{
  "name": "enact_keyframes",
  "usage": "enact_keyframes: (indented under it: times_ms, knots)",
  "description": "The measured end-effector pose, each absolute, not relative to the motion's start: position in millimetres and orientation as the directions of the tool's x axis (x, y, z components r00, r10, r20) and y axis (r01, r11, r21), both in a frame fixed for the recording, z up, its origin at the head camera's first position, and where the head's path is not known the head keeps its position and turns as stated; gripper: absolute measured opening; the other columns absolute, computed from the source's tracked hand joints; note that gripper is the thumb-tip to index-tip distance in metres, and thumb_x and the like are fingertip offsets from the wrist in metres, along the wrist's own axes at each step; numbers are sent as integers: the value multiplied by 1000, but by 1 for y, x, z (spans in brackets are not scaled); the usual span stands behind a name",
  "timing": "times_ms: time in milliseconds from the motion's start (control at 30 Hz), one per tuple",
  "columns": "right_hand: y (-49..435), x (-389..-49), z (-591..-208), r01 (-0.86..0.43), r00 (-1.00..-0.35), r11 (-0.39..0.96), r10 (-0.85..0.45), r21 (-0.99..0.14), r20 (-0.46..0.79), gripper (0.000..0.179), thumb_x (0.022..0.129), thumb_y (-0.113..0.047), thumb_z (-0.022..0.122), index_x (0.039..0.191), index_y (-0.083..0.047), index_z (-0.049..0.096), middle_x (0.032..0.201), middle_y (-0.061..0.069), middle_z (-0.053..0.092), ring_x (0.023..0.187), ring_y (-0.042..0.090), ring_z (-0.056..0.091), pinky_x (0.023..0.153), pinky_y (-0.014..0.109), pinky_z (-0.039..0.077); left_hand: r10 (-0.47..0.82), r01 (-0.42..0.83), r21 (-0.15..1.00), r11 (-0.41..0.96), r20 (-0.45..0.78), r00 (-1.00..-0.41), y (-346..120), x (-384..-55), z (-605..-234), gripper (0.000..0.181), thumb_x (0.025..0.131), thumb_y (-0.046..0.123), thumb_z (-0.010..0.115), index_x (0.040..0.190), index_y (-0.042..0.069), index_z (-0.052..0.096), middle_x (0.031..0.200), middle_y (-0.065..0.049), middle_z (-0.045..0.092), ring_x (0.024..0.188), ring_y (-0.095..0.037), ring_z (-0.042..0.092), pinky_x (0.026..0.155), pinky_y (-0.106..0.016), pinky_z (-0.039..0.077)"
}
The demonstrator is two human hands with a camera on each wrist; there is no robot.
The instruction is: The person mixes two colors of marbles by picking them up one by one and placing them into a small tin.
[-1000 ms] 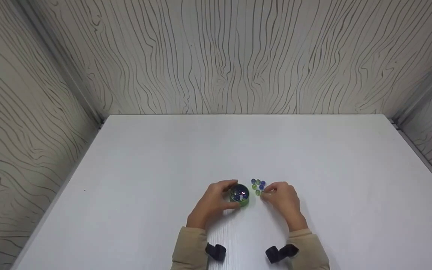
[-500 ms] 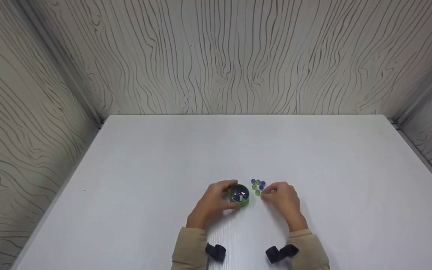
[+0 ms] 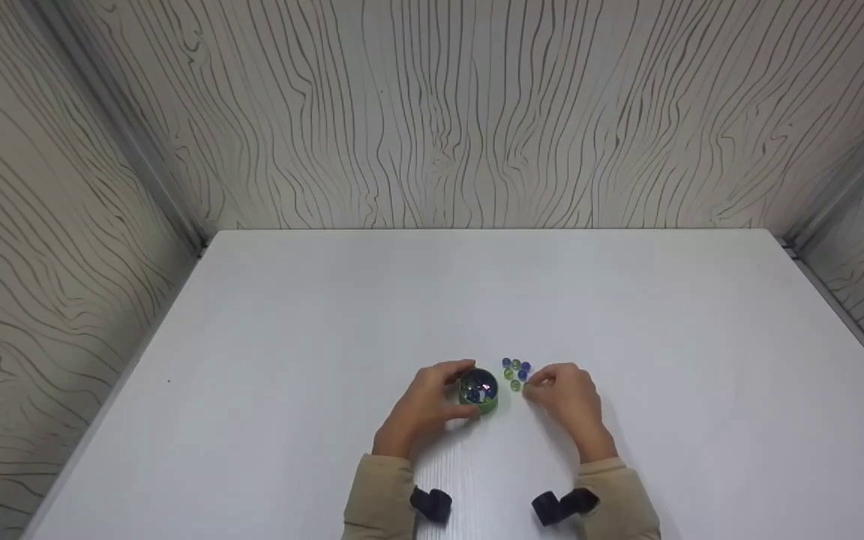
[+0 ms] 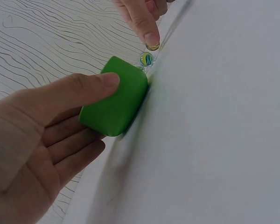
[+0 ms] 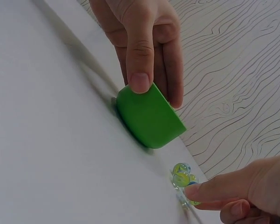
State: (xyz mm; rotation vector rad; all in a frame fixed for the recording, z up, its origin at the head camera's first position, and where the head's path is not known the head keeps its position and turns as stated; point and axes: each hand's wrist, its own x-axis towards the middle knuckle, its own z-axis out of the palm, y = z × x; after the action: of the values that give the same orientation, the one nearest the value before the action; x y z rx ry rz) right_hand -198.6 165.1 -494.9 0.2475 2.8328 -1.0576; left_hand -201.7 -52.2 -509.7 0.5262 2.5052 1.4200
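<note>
Left hand [image 3: 423, 399] grips the green bowl [image 5: 147, 119]; right hand [image 3: 571, 394] pinches one glass marble [image 4: 152, 47]; advisable to lift straight up, leaving the loose marbles [image 3: 516, 364] beside it undisturbed.

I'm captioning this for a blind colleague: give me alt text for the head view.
A person's left hand grips a green cup of marbles on a white table, while the right hand is at the edge of a cluster of loose blue and green marbles right of the cup.
</note>
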Motion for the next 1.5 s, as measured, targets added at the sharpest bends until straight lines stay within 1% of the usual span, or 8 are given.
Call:
enact_keyframes:
  times_ms: [133,233,433,667,900,1033,1233,1500]
  knots:
    - [165,-199,-494,195,-980,734,117,-651,-162,16,78,-15,72,89,-4,75,91,15,73,77,20,61,59,25,43,407,199,859,471,-12,-913,-52,-201,-510,67,74,8,79,135,-1,52,134,-17,60,127,-31,57,111,-40,47]
    - [165,-198,-493,198,-980,727,120,-657,-162,15,79,-14,71,89,-3,74,90,14,72,73,19,58,57,23,40,405,193,860,473,-18,-914,-52,-201,-510,68,74,8,79,135,-1,52,135,-17,59,127,-31,57,112,-40,46]
    - [164,-198,-492,188,-982,731,116,-656,-152,16,80,-15,71,90,-2,74,86,13,71,70,17,56,55,23,39,398,180,861,476,-29,-917,-52,-202,-510,68,74,9,80,136,0,51,136,-17,59,128,-31,56,113,-40,45]
    - [164,-198,-491,211,-976,726,121,-655,-180,19,81,-16,71,94,-2,74,80,10,66,67,16,52,53,22,37,388,175,849,499,-38,-921,-51,-201,-509,68,75,9,80,136,2,52,136,-15,59,128,-30,56,113,-41,45]
    - [163,-197,-488,171,-985,729,106,-663,-137,20,79,-16,73,93,-2,74,68,4,57,60,13,45,50,22,34,402,194,843,502,-29,-915,-52,-201,-508,66,77,10,79,136,1,52,135,-16,59,127,-30,57,111,-40,47]
    - [162,-197,-488,170,-985,729,106,-663,-136,20,79,-16,73,93,-2,74,69,4,57,60,13,46,50,22,34,400,187,845,502,-35,-916,-52,-201,-509,66,76,10,79,136,2,51,136,-15,59,127,-30,57,111,-40,47]
    - [162,-197,-487,168,-985,731,107,-661,-132,20,80,-16,74,94,-2,74,66,3,56,58,12,45,50,22,33,398,177,849,498,-42,-916,-51,-202,-509,66,76,9,78,136,2,51,136,-16,59,128,-30,57,112,-40,46]
    - [160,-198,-484,169,-985,732,115,-660,-125,19,80,-16,73,93,-3,75,62,-1,51,57,11,42,49,21,31,390,171,847,503,-46,-919,-51,-201,-509,67,76,10,79,136,2,51,137,-15,59,129,-30,56,113,-40,46]
